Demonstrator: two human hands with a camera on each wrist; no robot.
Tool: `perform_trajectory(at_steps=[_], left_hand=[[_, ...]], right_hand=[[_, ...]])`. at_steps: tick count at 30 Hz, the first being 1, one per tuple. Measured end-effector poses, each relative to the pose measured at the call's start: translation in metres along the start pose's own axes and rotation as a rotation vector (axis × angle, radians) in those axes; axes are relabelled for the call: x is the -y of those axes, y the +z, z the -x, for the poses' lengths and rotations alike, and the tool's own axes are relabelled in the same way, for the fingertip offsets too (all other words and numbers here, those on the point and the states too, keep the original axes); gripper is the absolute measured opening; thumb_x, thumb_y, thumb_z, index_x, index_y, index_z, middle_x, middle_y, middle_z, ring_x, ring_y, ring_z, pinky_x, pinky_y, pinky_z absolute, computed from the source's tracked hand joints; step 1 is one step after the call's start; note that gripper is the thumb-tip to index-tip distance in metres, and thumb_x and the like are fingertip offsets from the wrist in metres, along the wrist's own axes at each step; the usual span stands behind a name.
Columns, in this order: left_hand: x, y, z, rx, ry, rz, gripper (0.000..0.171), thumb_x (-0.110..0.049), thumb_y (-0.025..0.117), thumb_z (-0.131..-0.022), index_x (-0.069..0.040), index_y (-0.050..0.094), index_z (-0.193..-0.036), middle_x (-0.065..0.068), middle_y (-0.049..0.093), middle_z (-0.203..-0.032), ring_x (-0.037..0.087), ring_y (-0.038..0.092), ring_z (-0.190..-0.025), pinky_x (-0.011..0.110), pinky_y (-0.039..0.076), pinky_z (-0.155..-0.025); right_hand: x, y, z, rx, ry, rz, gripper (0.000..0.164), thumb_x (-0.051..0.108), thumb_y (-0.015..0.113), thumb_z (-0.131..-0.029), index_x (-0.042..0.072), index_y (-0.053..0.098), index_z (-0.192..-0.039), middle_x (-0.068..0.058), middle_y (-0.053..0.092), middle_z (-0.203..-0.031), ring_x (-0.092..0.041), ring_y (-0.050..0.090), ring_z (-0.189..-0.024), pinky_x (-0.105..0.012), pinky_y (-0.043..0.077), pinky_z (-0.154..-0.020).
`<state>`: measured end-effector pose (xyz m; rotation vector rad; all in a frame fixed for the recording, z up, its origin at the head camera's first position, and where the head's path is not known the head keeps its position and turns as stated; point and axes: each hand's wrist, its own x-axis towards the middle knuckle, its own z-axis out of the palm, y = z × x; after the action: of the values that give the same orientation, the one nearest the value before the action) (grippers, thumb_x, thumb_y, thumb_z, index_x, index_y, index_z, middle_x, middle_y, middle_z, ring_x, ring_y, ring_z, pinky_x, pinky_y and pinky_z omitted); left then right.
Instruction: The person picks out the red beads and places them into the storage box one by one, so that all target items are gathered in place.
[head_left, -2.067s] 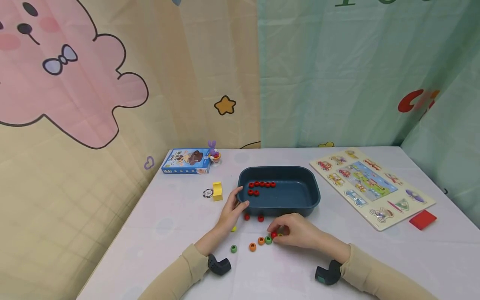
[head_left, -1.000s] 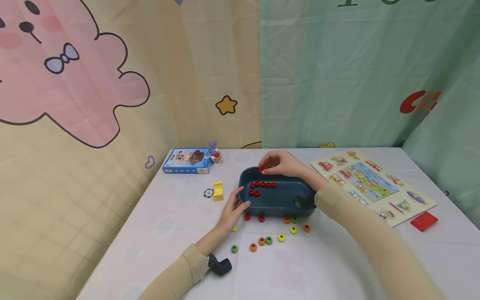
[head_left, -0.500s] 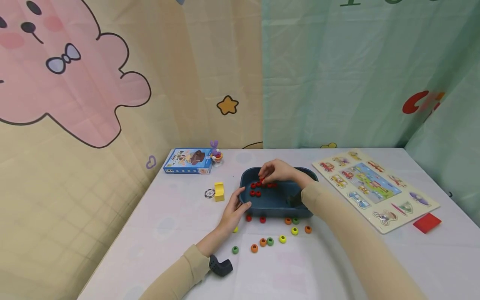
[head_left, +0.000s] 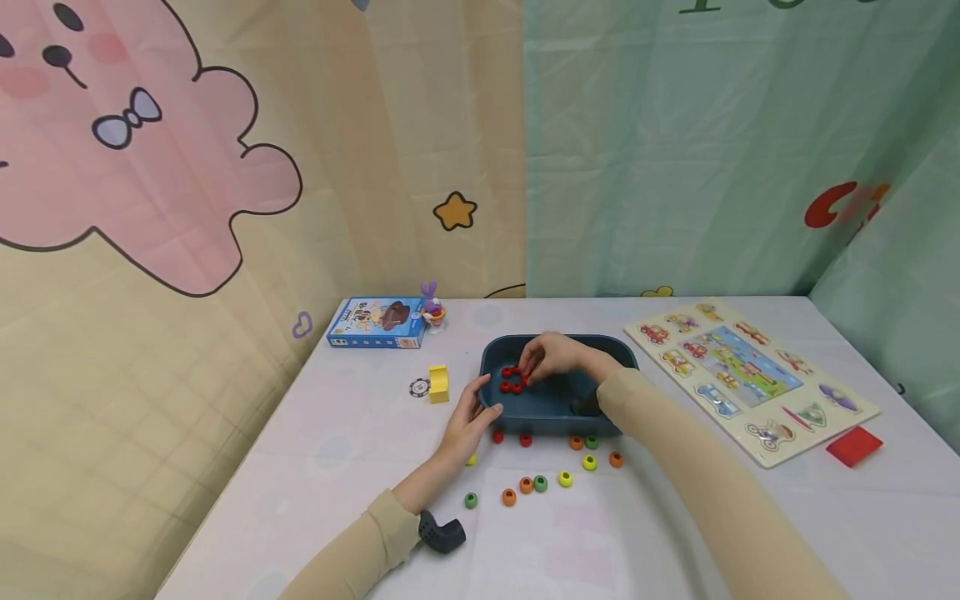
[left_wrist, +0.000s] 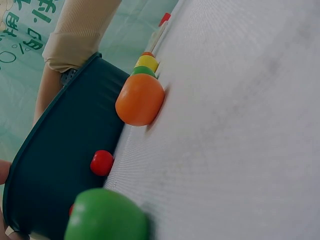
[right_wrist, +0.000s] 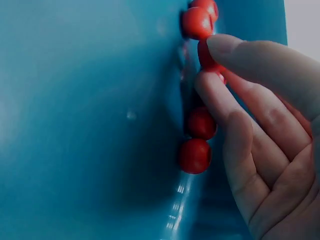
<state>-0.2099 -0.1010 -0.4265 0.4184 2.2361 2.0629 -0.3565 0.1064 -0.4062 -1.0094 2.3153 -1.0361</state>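
A dark blue basin (head_left: 558,426) stands on the table, and my left hand (head_left: 461,427) holds its left end, fingers and thumb around the rim. Inside the basin, my right hand (head_left: 557,353) pinches a red bead (right_wrist: 205,54) between thumb and finger. Other red beads (right_wrist: 195,156) line up on either side of it in the right wrist view. A second short row of red beads (head_left: 512,387) lies nearer me; my right fingers hide part of the longer row in the head view.
Before the basin lie loose red (head_left: 526,440), orange (head_left: 509,497), green (head_left: 471,500) and yellow beads (head_left: 566,478). To the right is a picture puzzle board (head_left: 750,379) with a red square piece (head_left: 854,447). A blue box (head_left: 377,322), rabbit figure (head_left: 431,305) and yellow block (head_left: 438,384) stand left.
My right hand has picked a red bead off the table, carried it over the basin's far rim, then lowered it to the row inside. The left hand has stayed on the basin.
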Motion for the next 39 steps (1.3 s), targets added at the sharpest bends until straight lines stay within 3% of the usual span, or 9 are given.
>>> perform_trajectory(at_steps=[4,10,18,23,29,33,39], left_hand=[[0.0,0.0,0.0,0.004,0.001,-0.004,0.055,-0.016,0.05,-0.091,-0.007,0.025,-0.139,0.011,0.017,-0.146,0.029,0.021,-0.131,0.036,0.031,-0.099],[0.0,0.001,0.0,-0.003,0.002,-0.016,0.054,-0.015,0.049,-0.091,-0.008,0.026,-0.138,0.011,0.017,-0.146,0.029,0.022,-0.13,0.036,0.031,-0.099],[0.0,0.002,0.001,0.002,0.0,0.006,0.053,-0.011,0.048,-0.091,-0.006,0.025,-0.139,0.012,0.018,-0.145,0.03,0.022,-0.13,0.036,0.031,-0.1],[0.001,0.002,0.001,-0.002,0.009,-0.002,0.053,-0.01,0.048,-0.091,-0.006,0.025,-0.139,0.013,0.019,-0.145,0.03,0.023,-0.13,0.037,0.03,-0.1],[0.0,0.002,0.002,-0.011,0.01,-0.002,0.052,-0.009,0.048,-0.091,-0.007,0.026,-0.138,0.013,0.018,-0.145,0.027,0.025,-0.129,0.037,0.031,-0.099],[0.0,0.002,0.003,-0.016,0.003,-0.01,0.052,-0.01,0.048,-0.091,-0.009,0.027,-0.138,0.012,0.018,-0.146,0.026,0.025,-0.13,0.037,0.031,-0.099],[0.0,0.002,0.002,-0.018,0.001,-0.016,0.052,-0.01,0.048,-0.091,-0.008,0.026,-0.138,0.012,0.017,-0.146,0.028,0.023,-0.13,0.037,0.03,-0.1]], right_hand=[[-0.001,0.001,-0.001,0.02,0.004,0.025,0.02,0.015,0.073,-0.073,0.009,0.066,-0.09,-0.001,0.066,-0.084,-0.014,0.062,-0.076,-0.029,0.052,-0.07],[0.012,0.004,0.004,0.006,0.089,0.079,0.019,0.004,0.071,-0.073,0.005,0.066,-0.091,-0.003,0.067,-0.084,-0.013,0.062,-0.078,-0.027,0.052,-0.072],[0.009,0.001,0.004,0.014,0.106,0.076,0.023,0.008,0.073,-0.072,0.008,0.067,-0.094,0.0,0.067,-0.086,-0.011,0.062,-0.079,-0.028,0.052,-0.072],[0.02,-0.015,0.013,-0.066,0.035,0.077,0.028,0.011,0.073,-0.072,0.006,0.066,-0.099,-0.003,0.067,-0.09,-0.011,0.063,-0.08,-0.028,0.052,-0.069],[0.046,-0.028,0.033,-0.135,-0.112,0.046,0.036,0.02,0.072,-0.074,0.002,0.063,-0.105,-0.003,0.066,-0.094,-0.012,0.062,-0.085,-0.028,0.051,-0.076],[0.065,-0.021,0.053,-0.175,-0.163,0.014,0.039,0.023,0.07,-0.077,0.002,0.061,-0.108,-0.005,0.065,-0.098,-0.013,0.062,-0.083,-0.028,0.051,-0.075],[0.078,0.01,0.085,-0.209,-0.182,-0.001,0.03,0.024,0.068,-0.078,0.011,0.063,-0.105,-0.002,0.063,-0.099,-0.011,0.061,-0.08,-0.027,0.053,-0.066]])
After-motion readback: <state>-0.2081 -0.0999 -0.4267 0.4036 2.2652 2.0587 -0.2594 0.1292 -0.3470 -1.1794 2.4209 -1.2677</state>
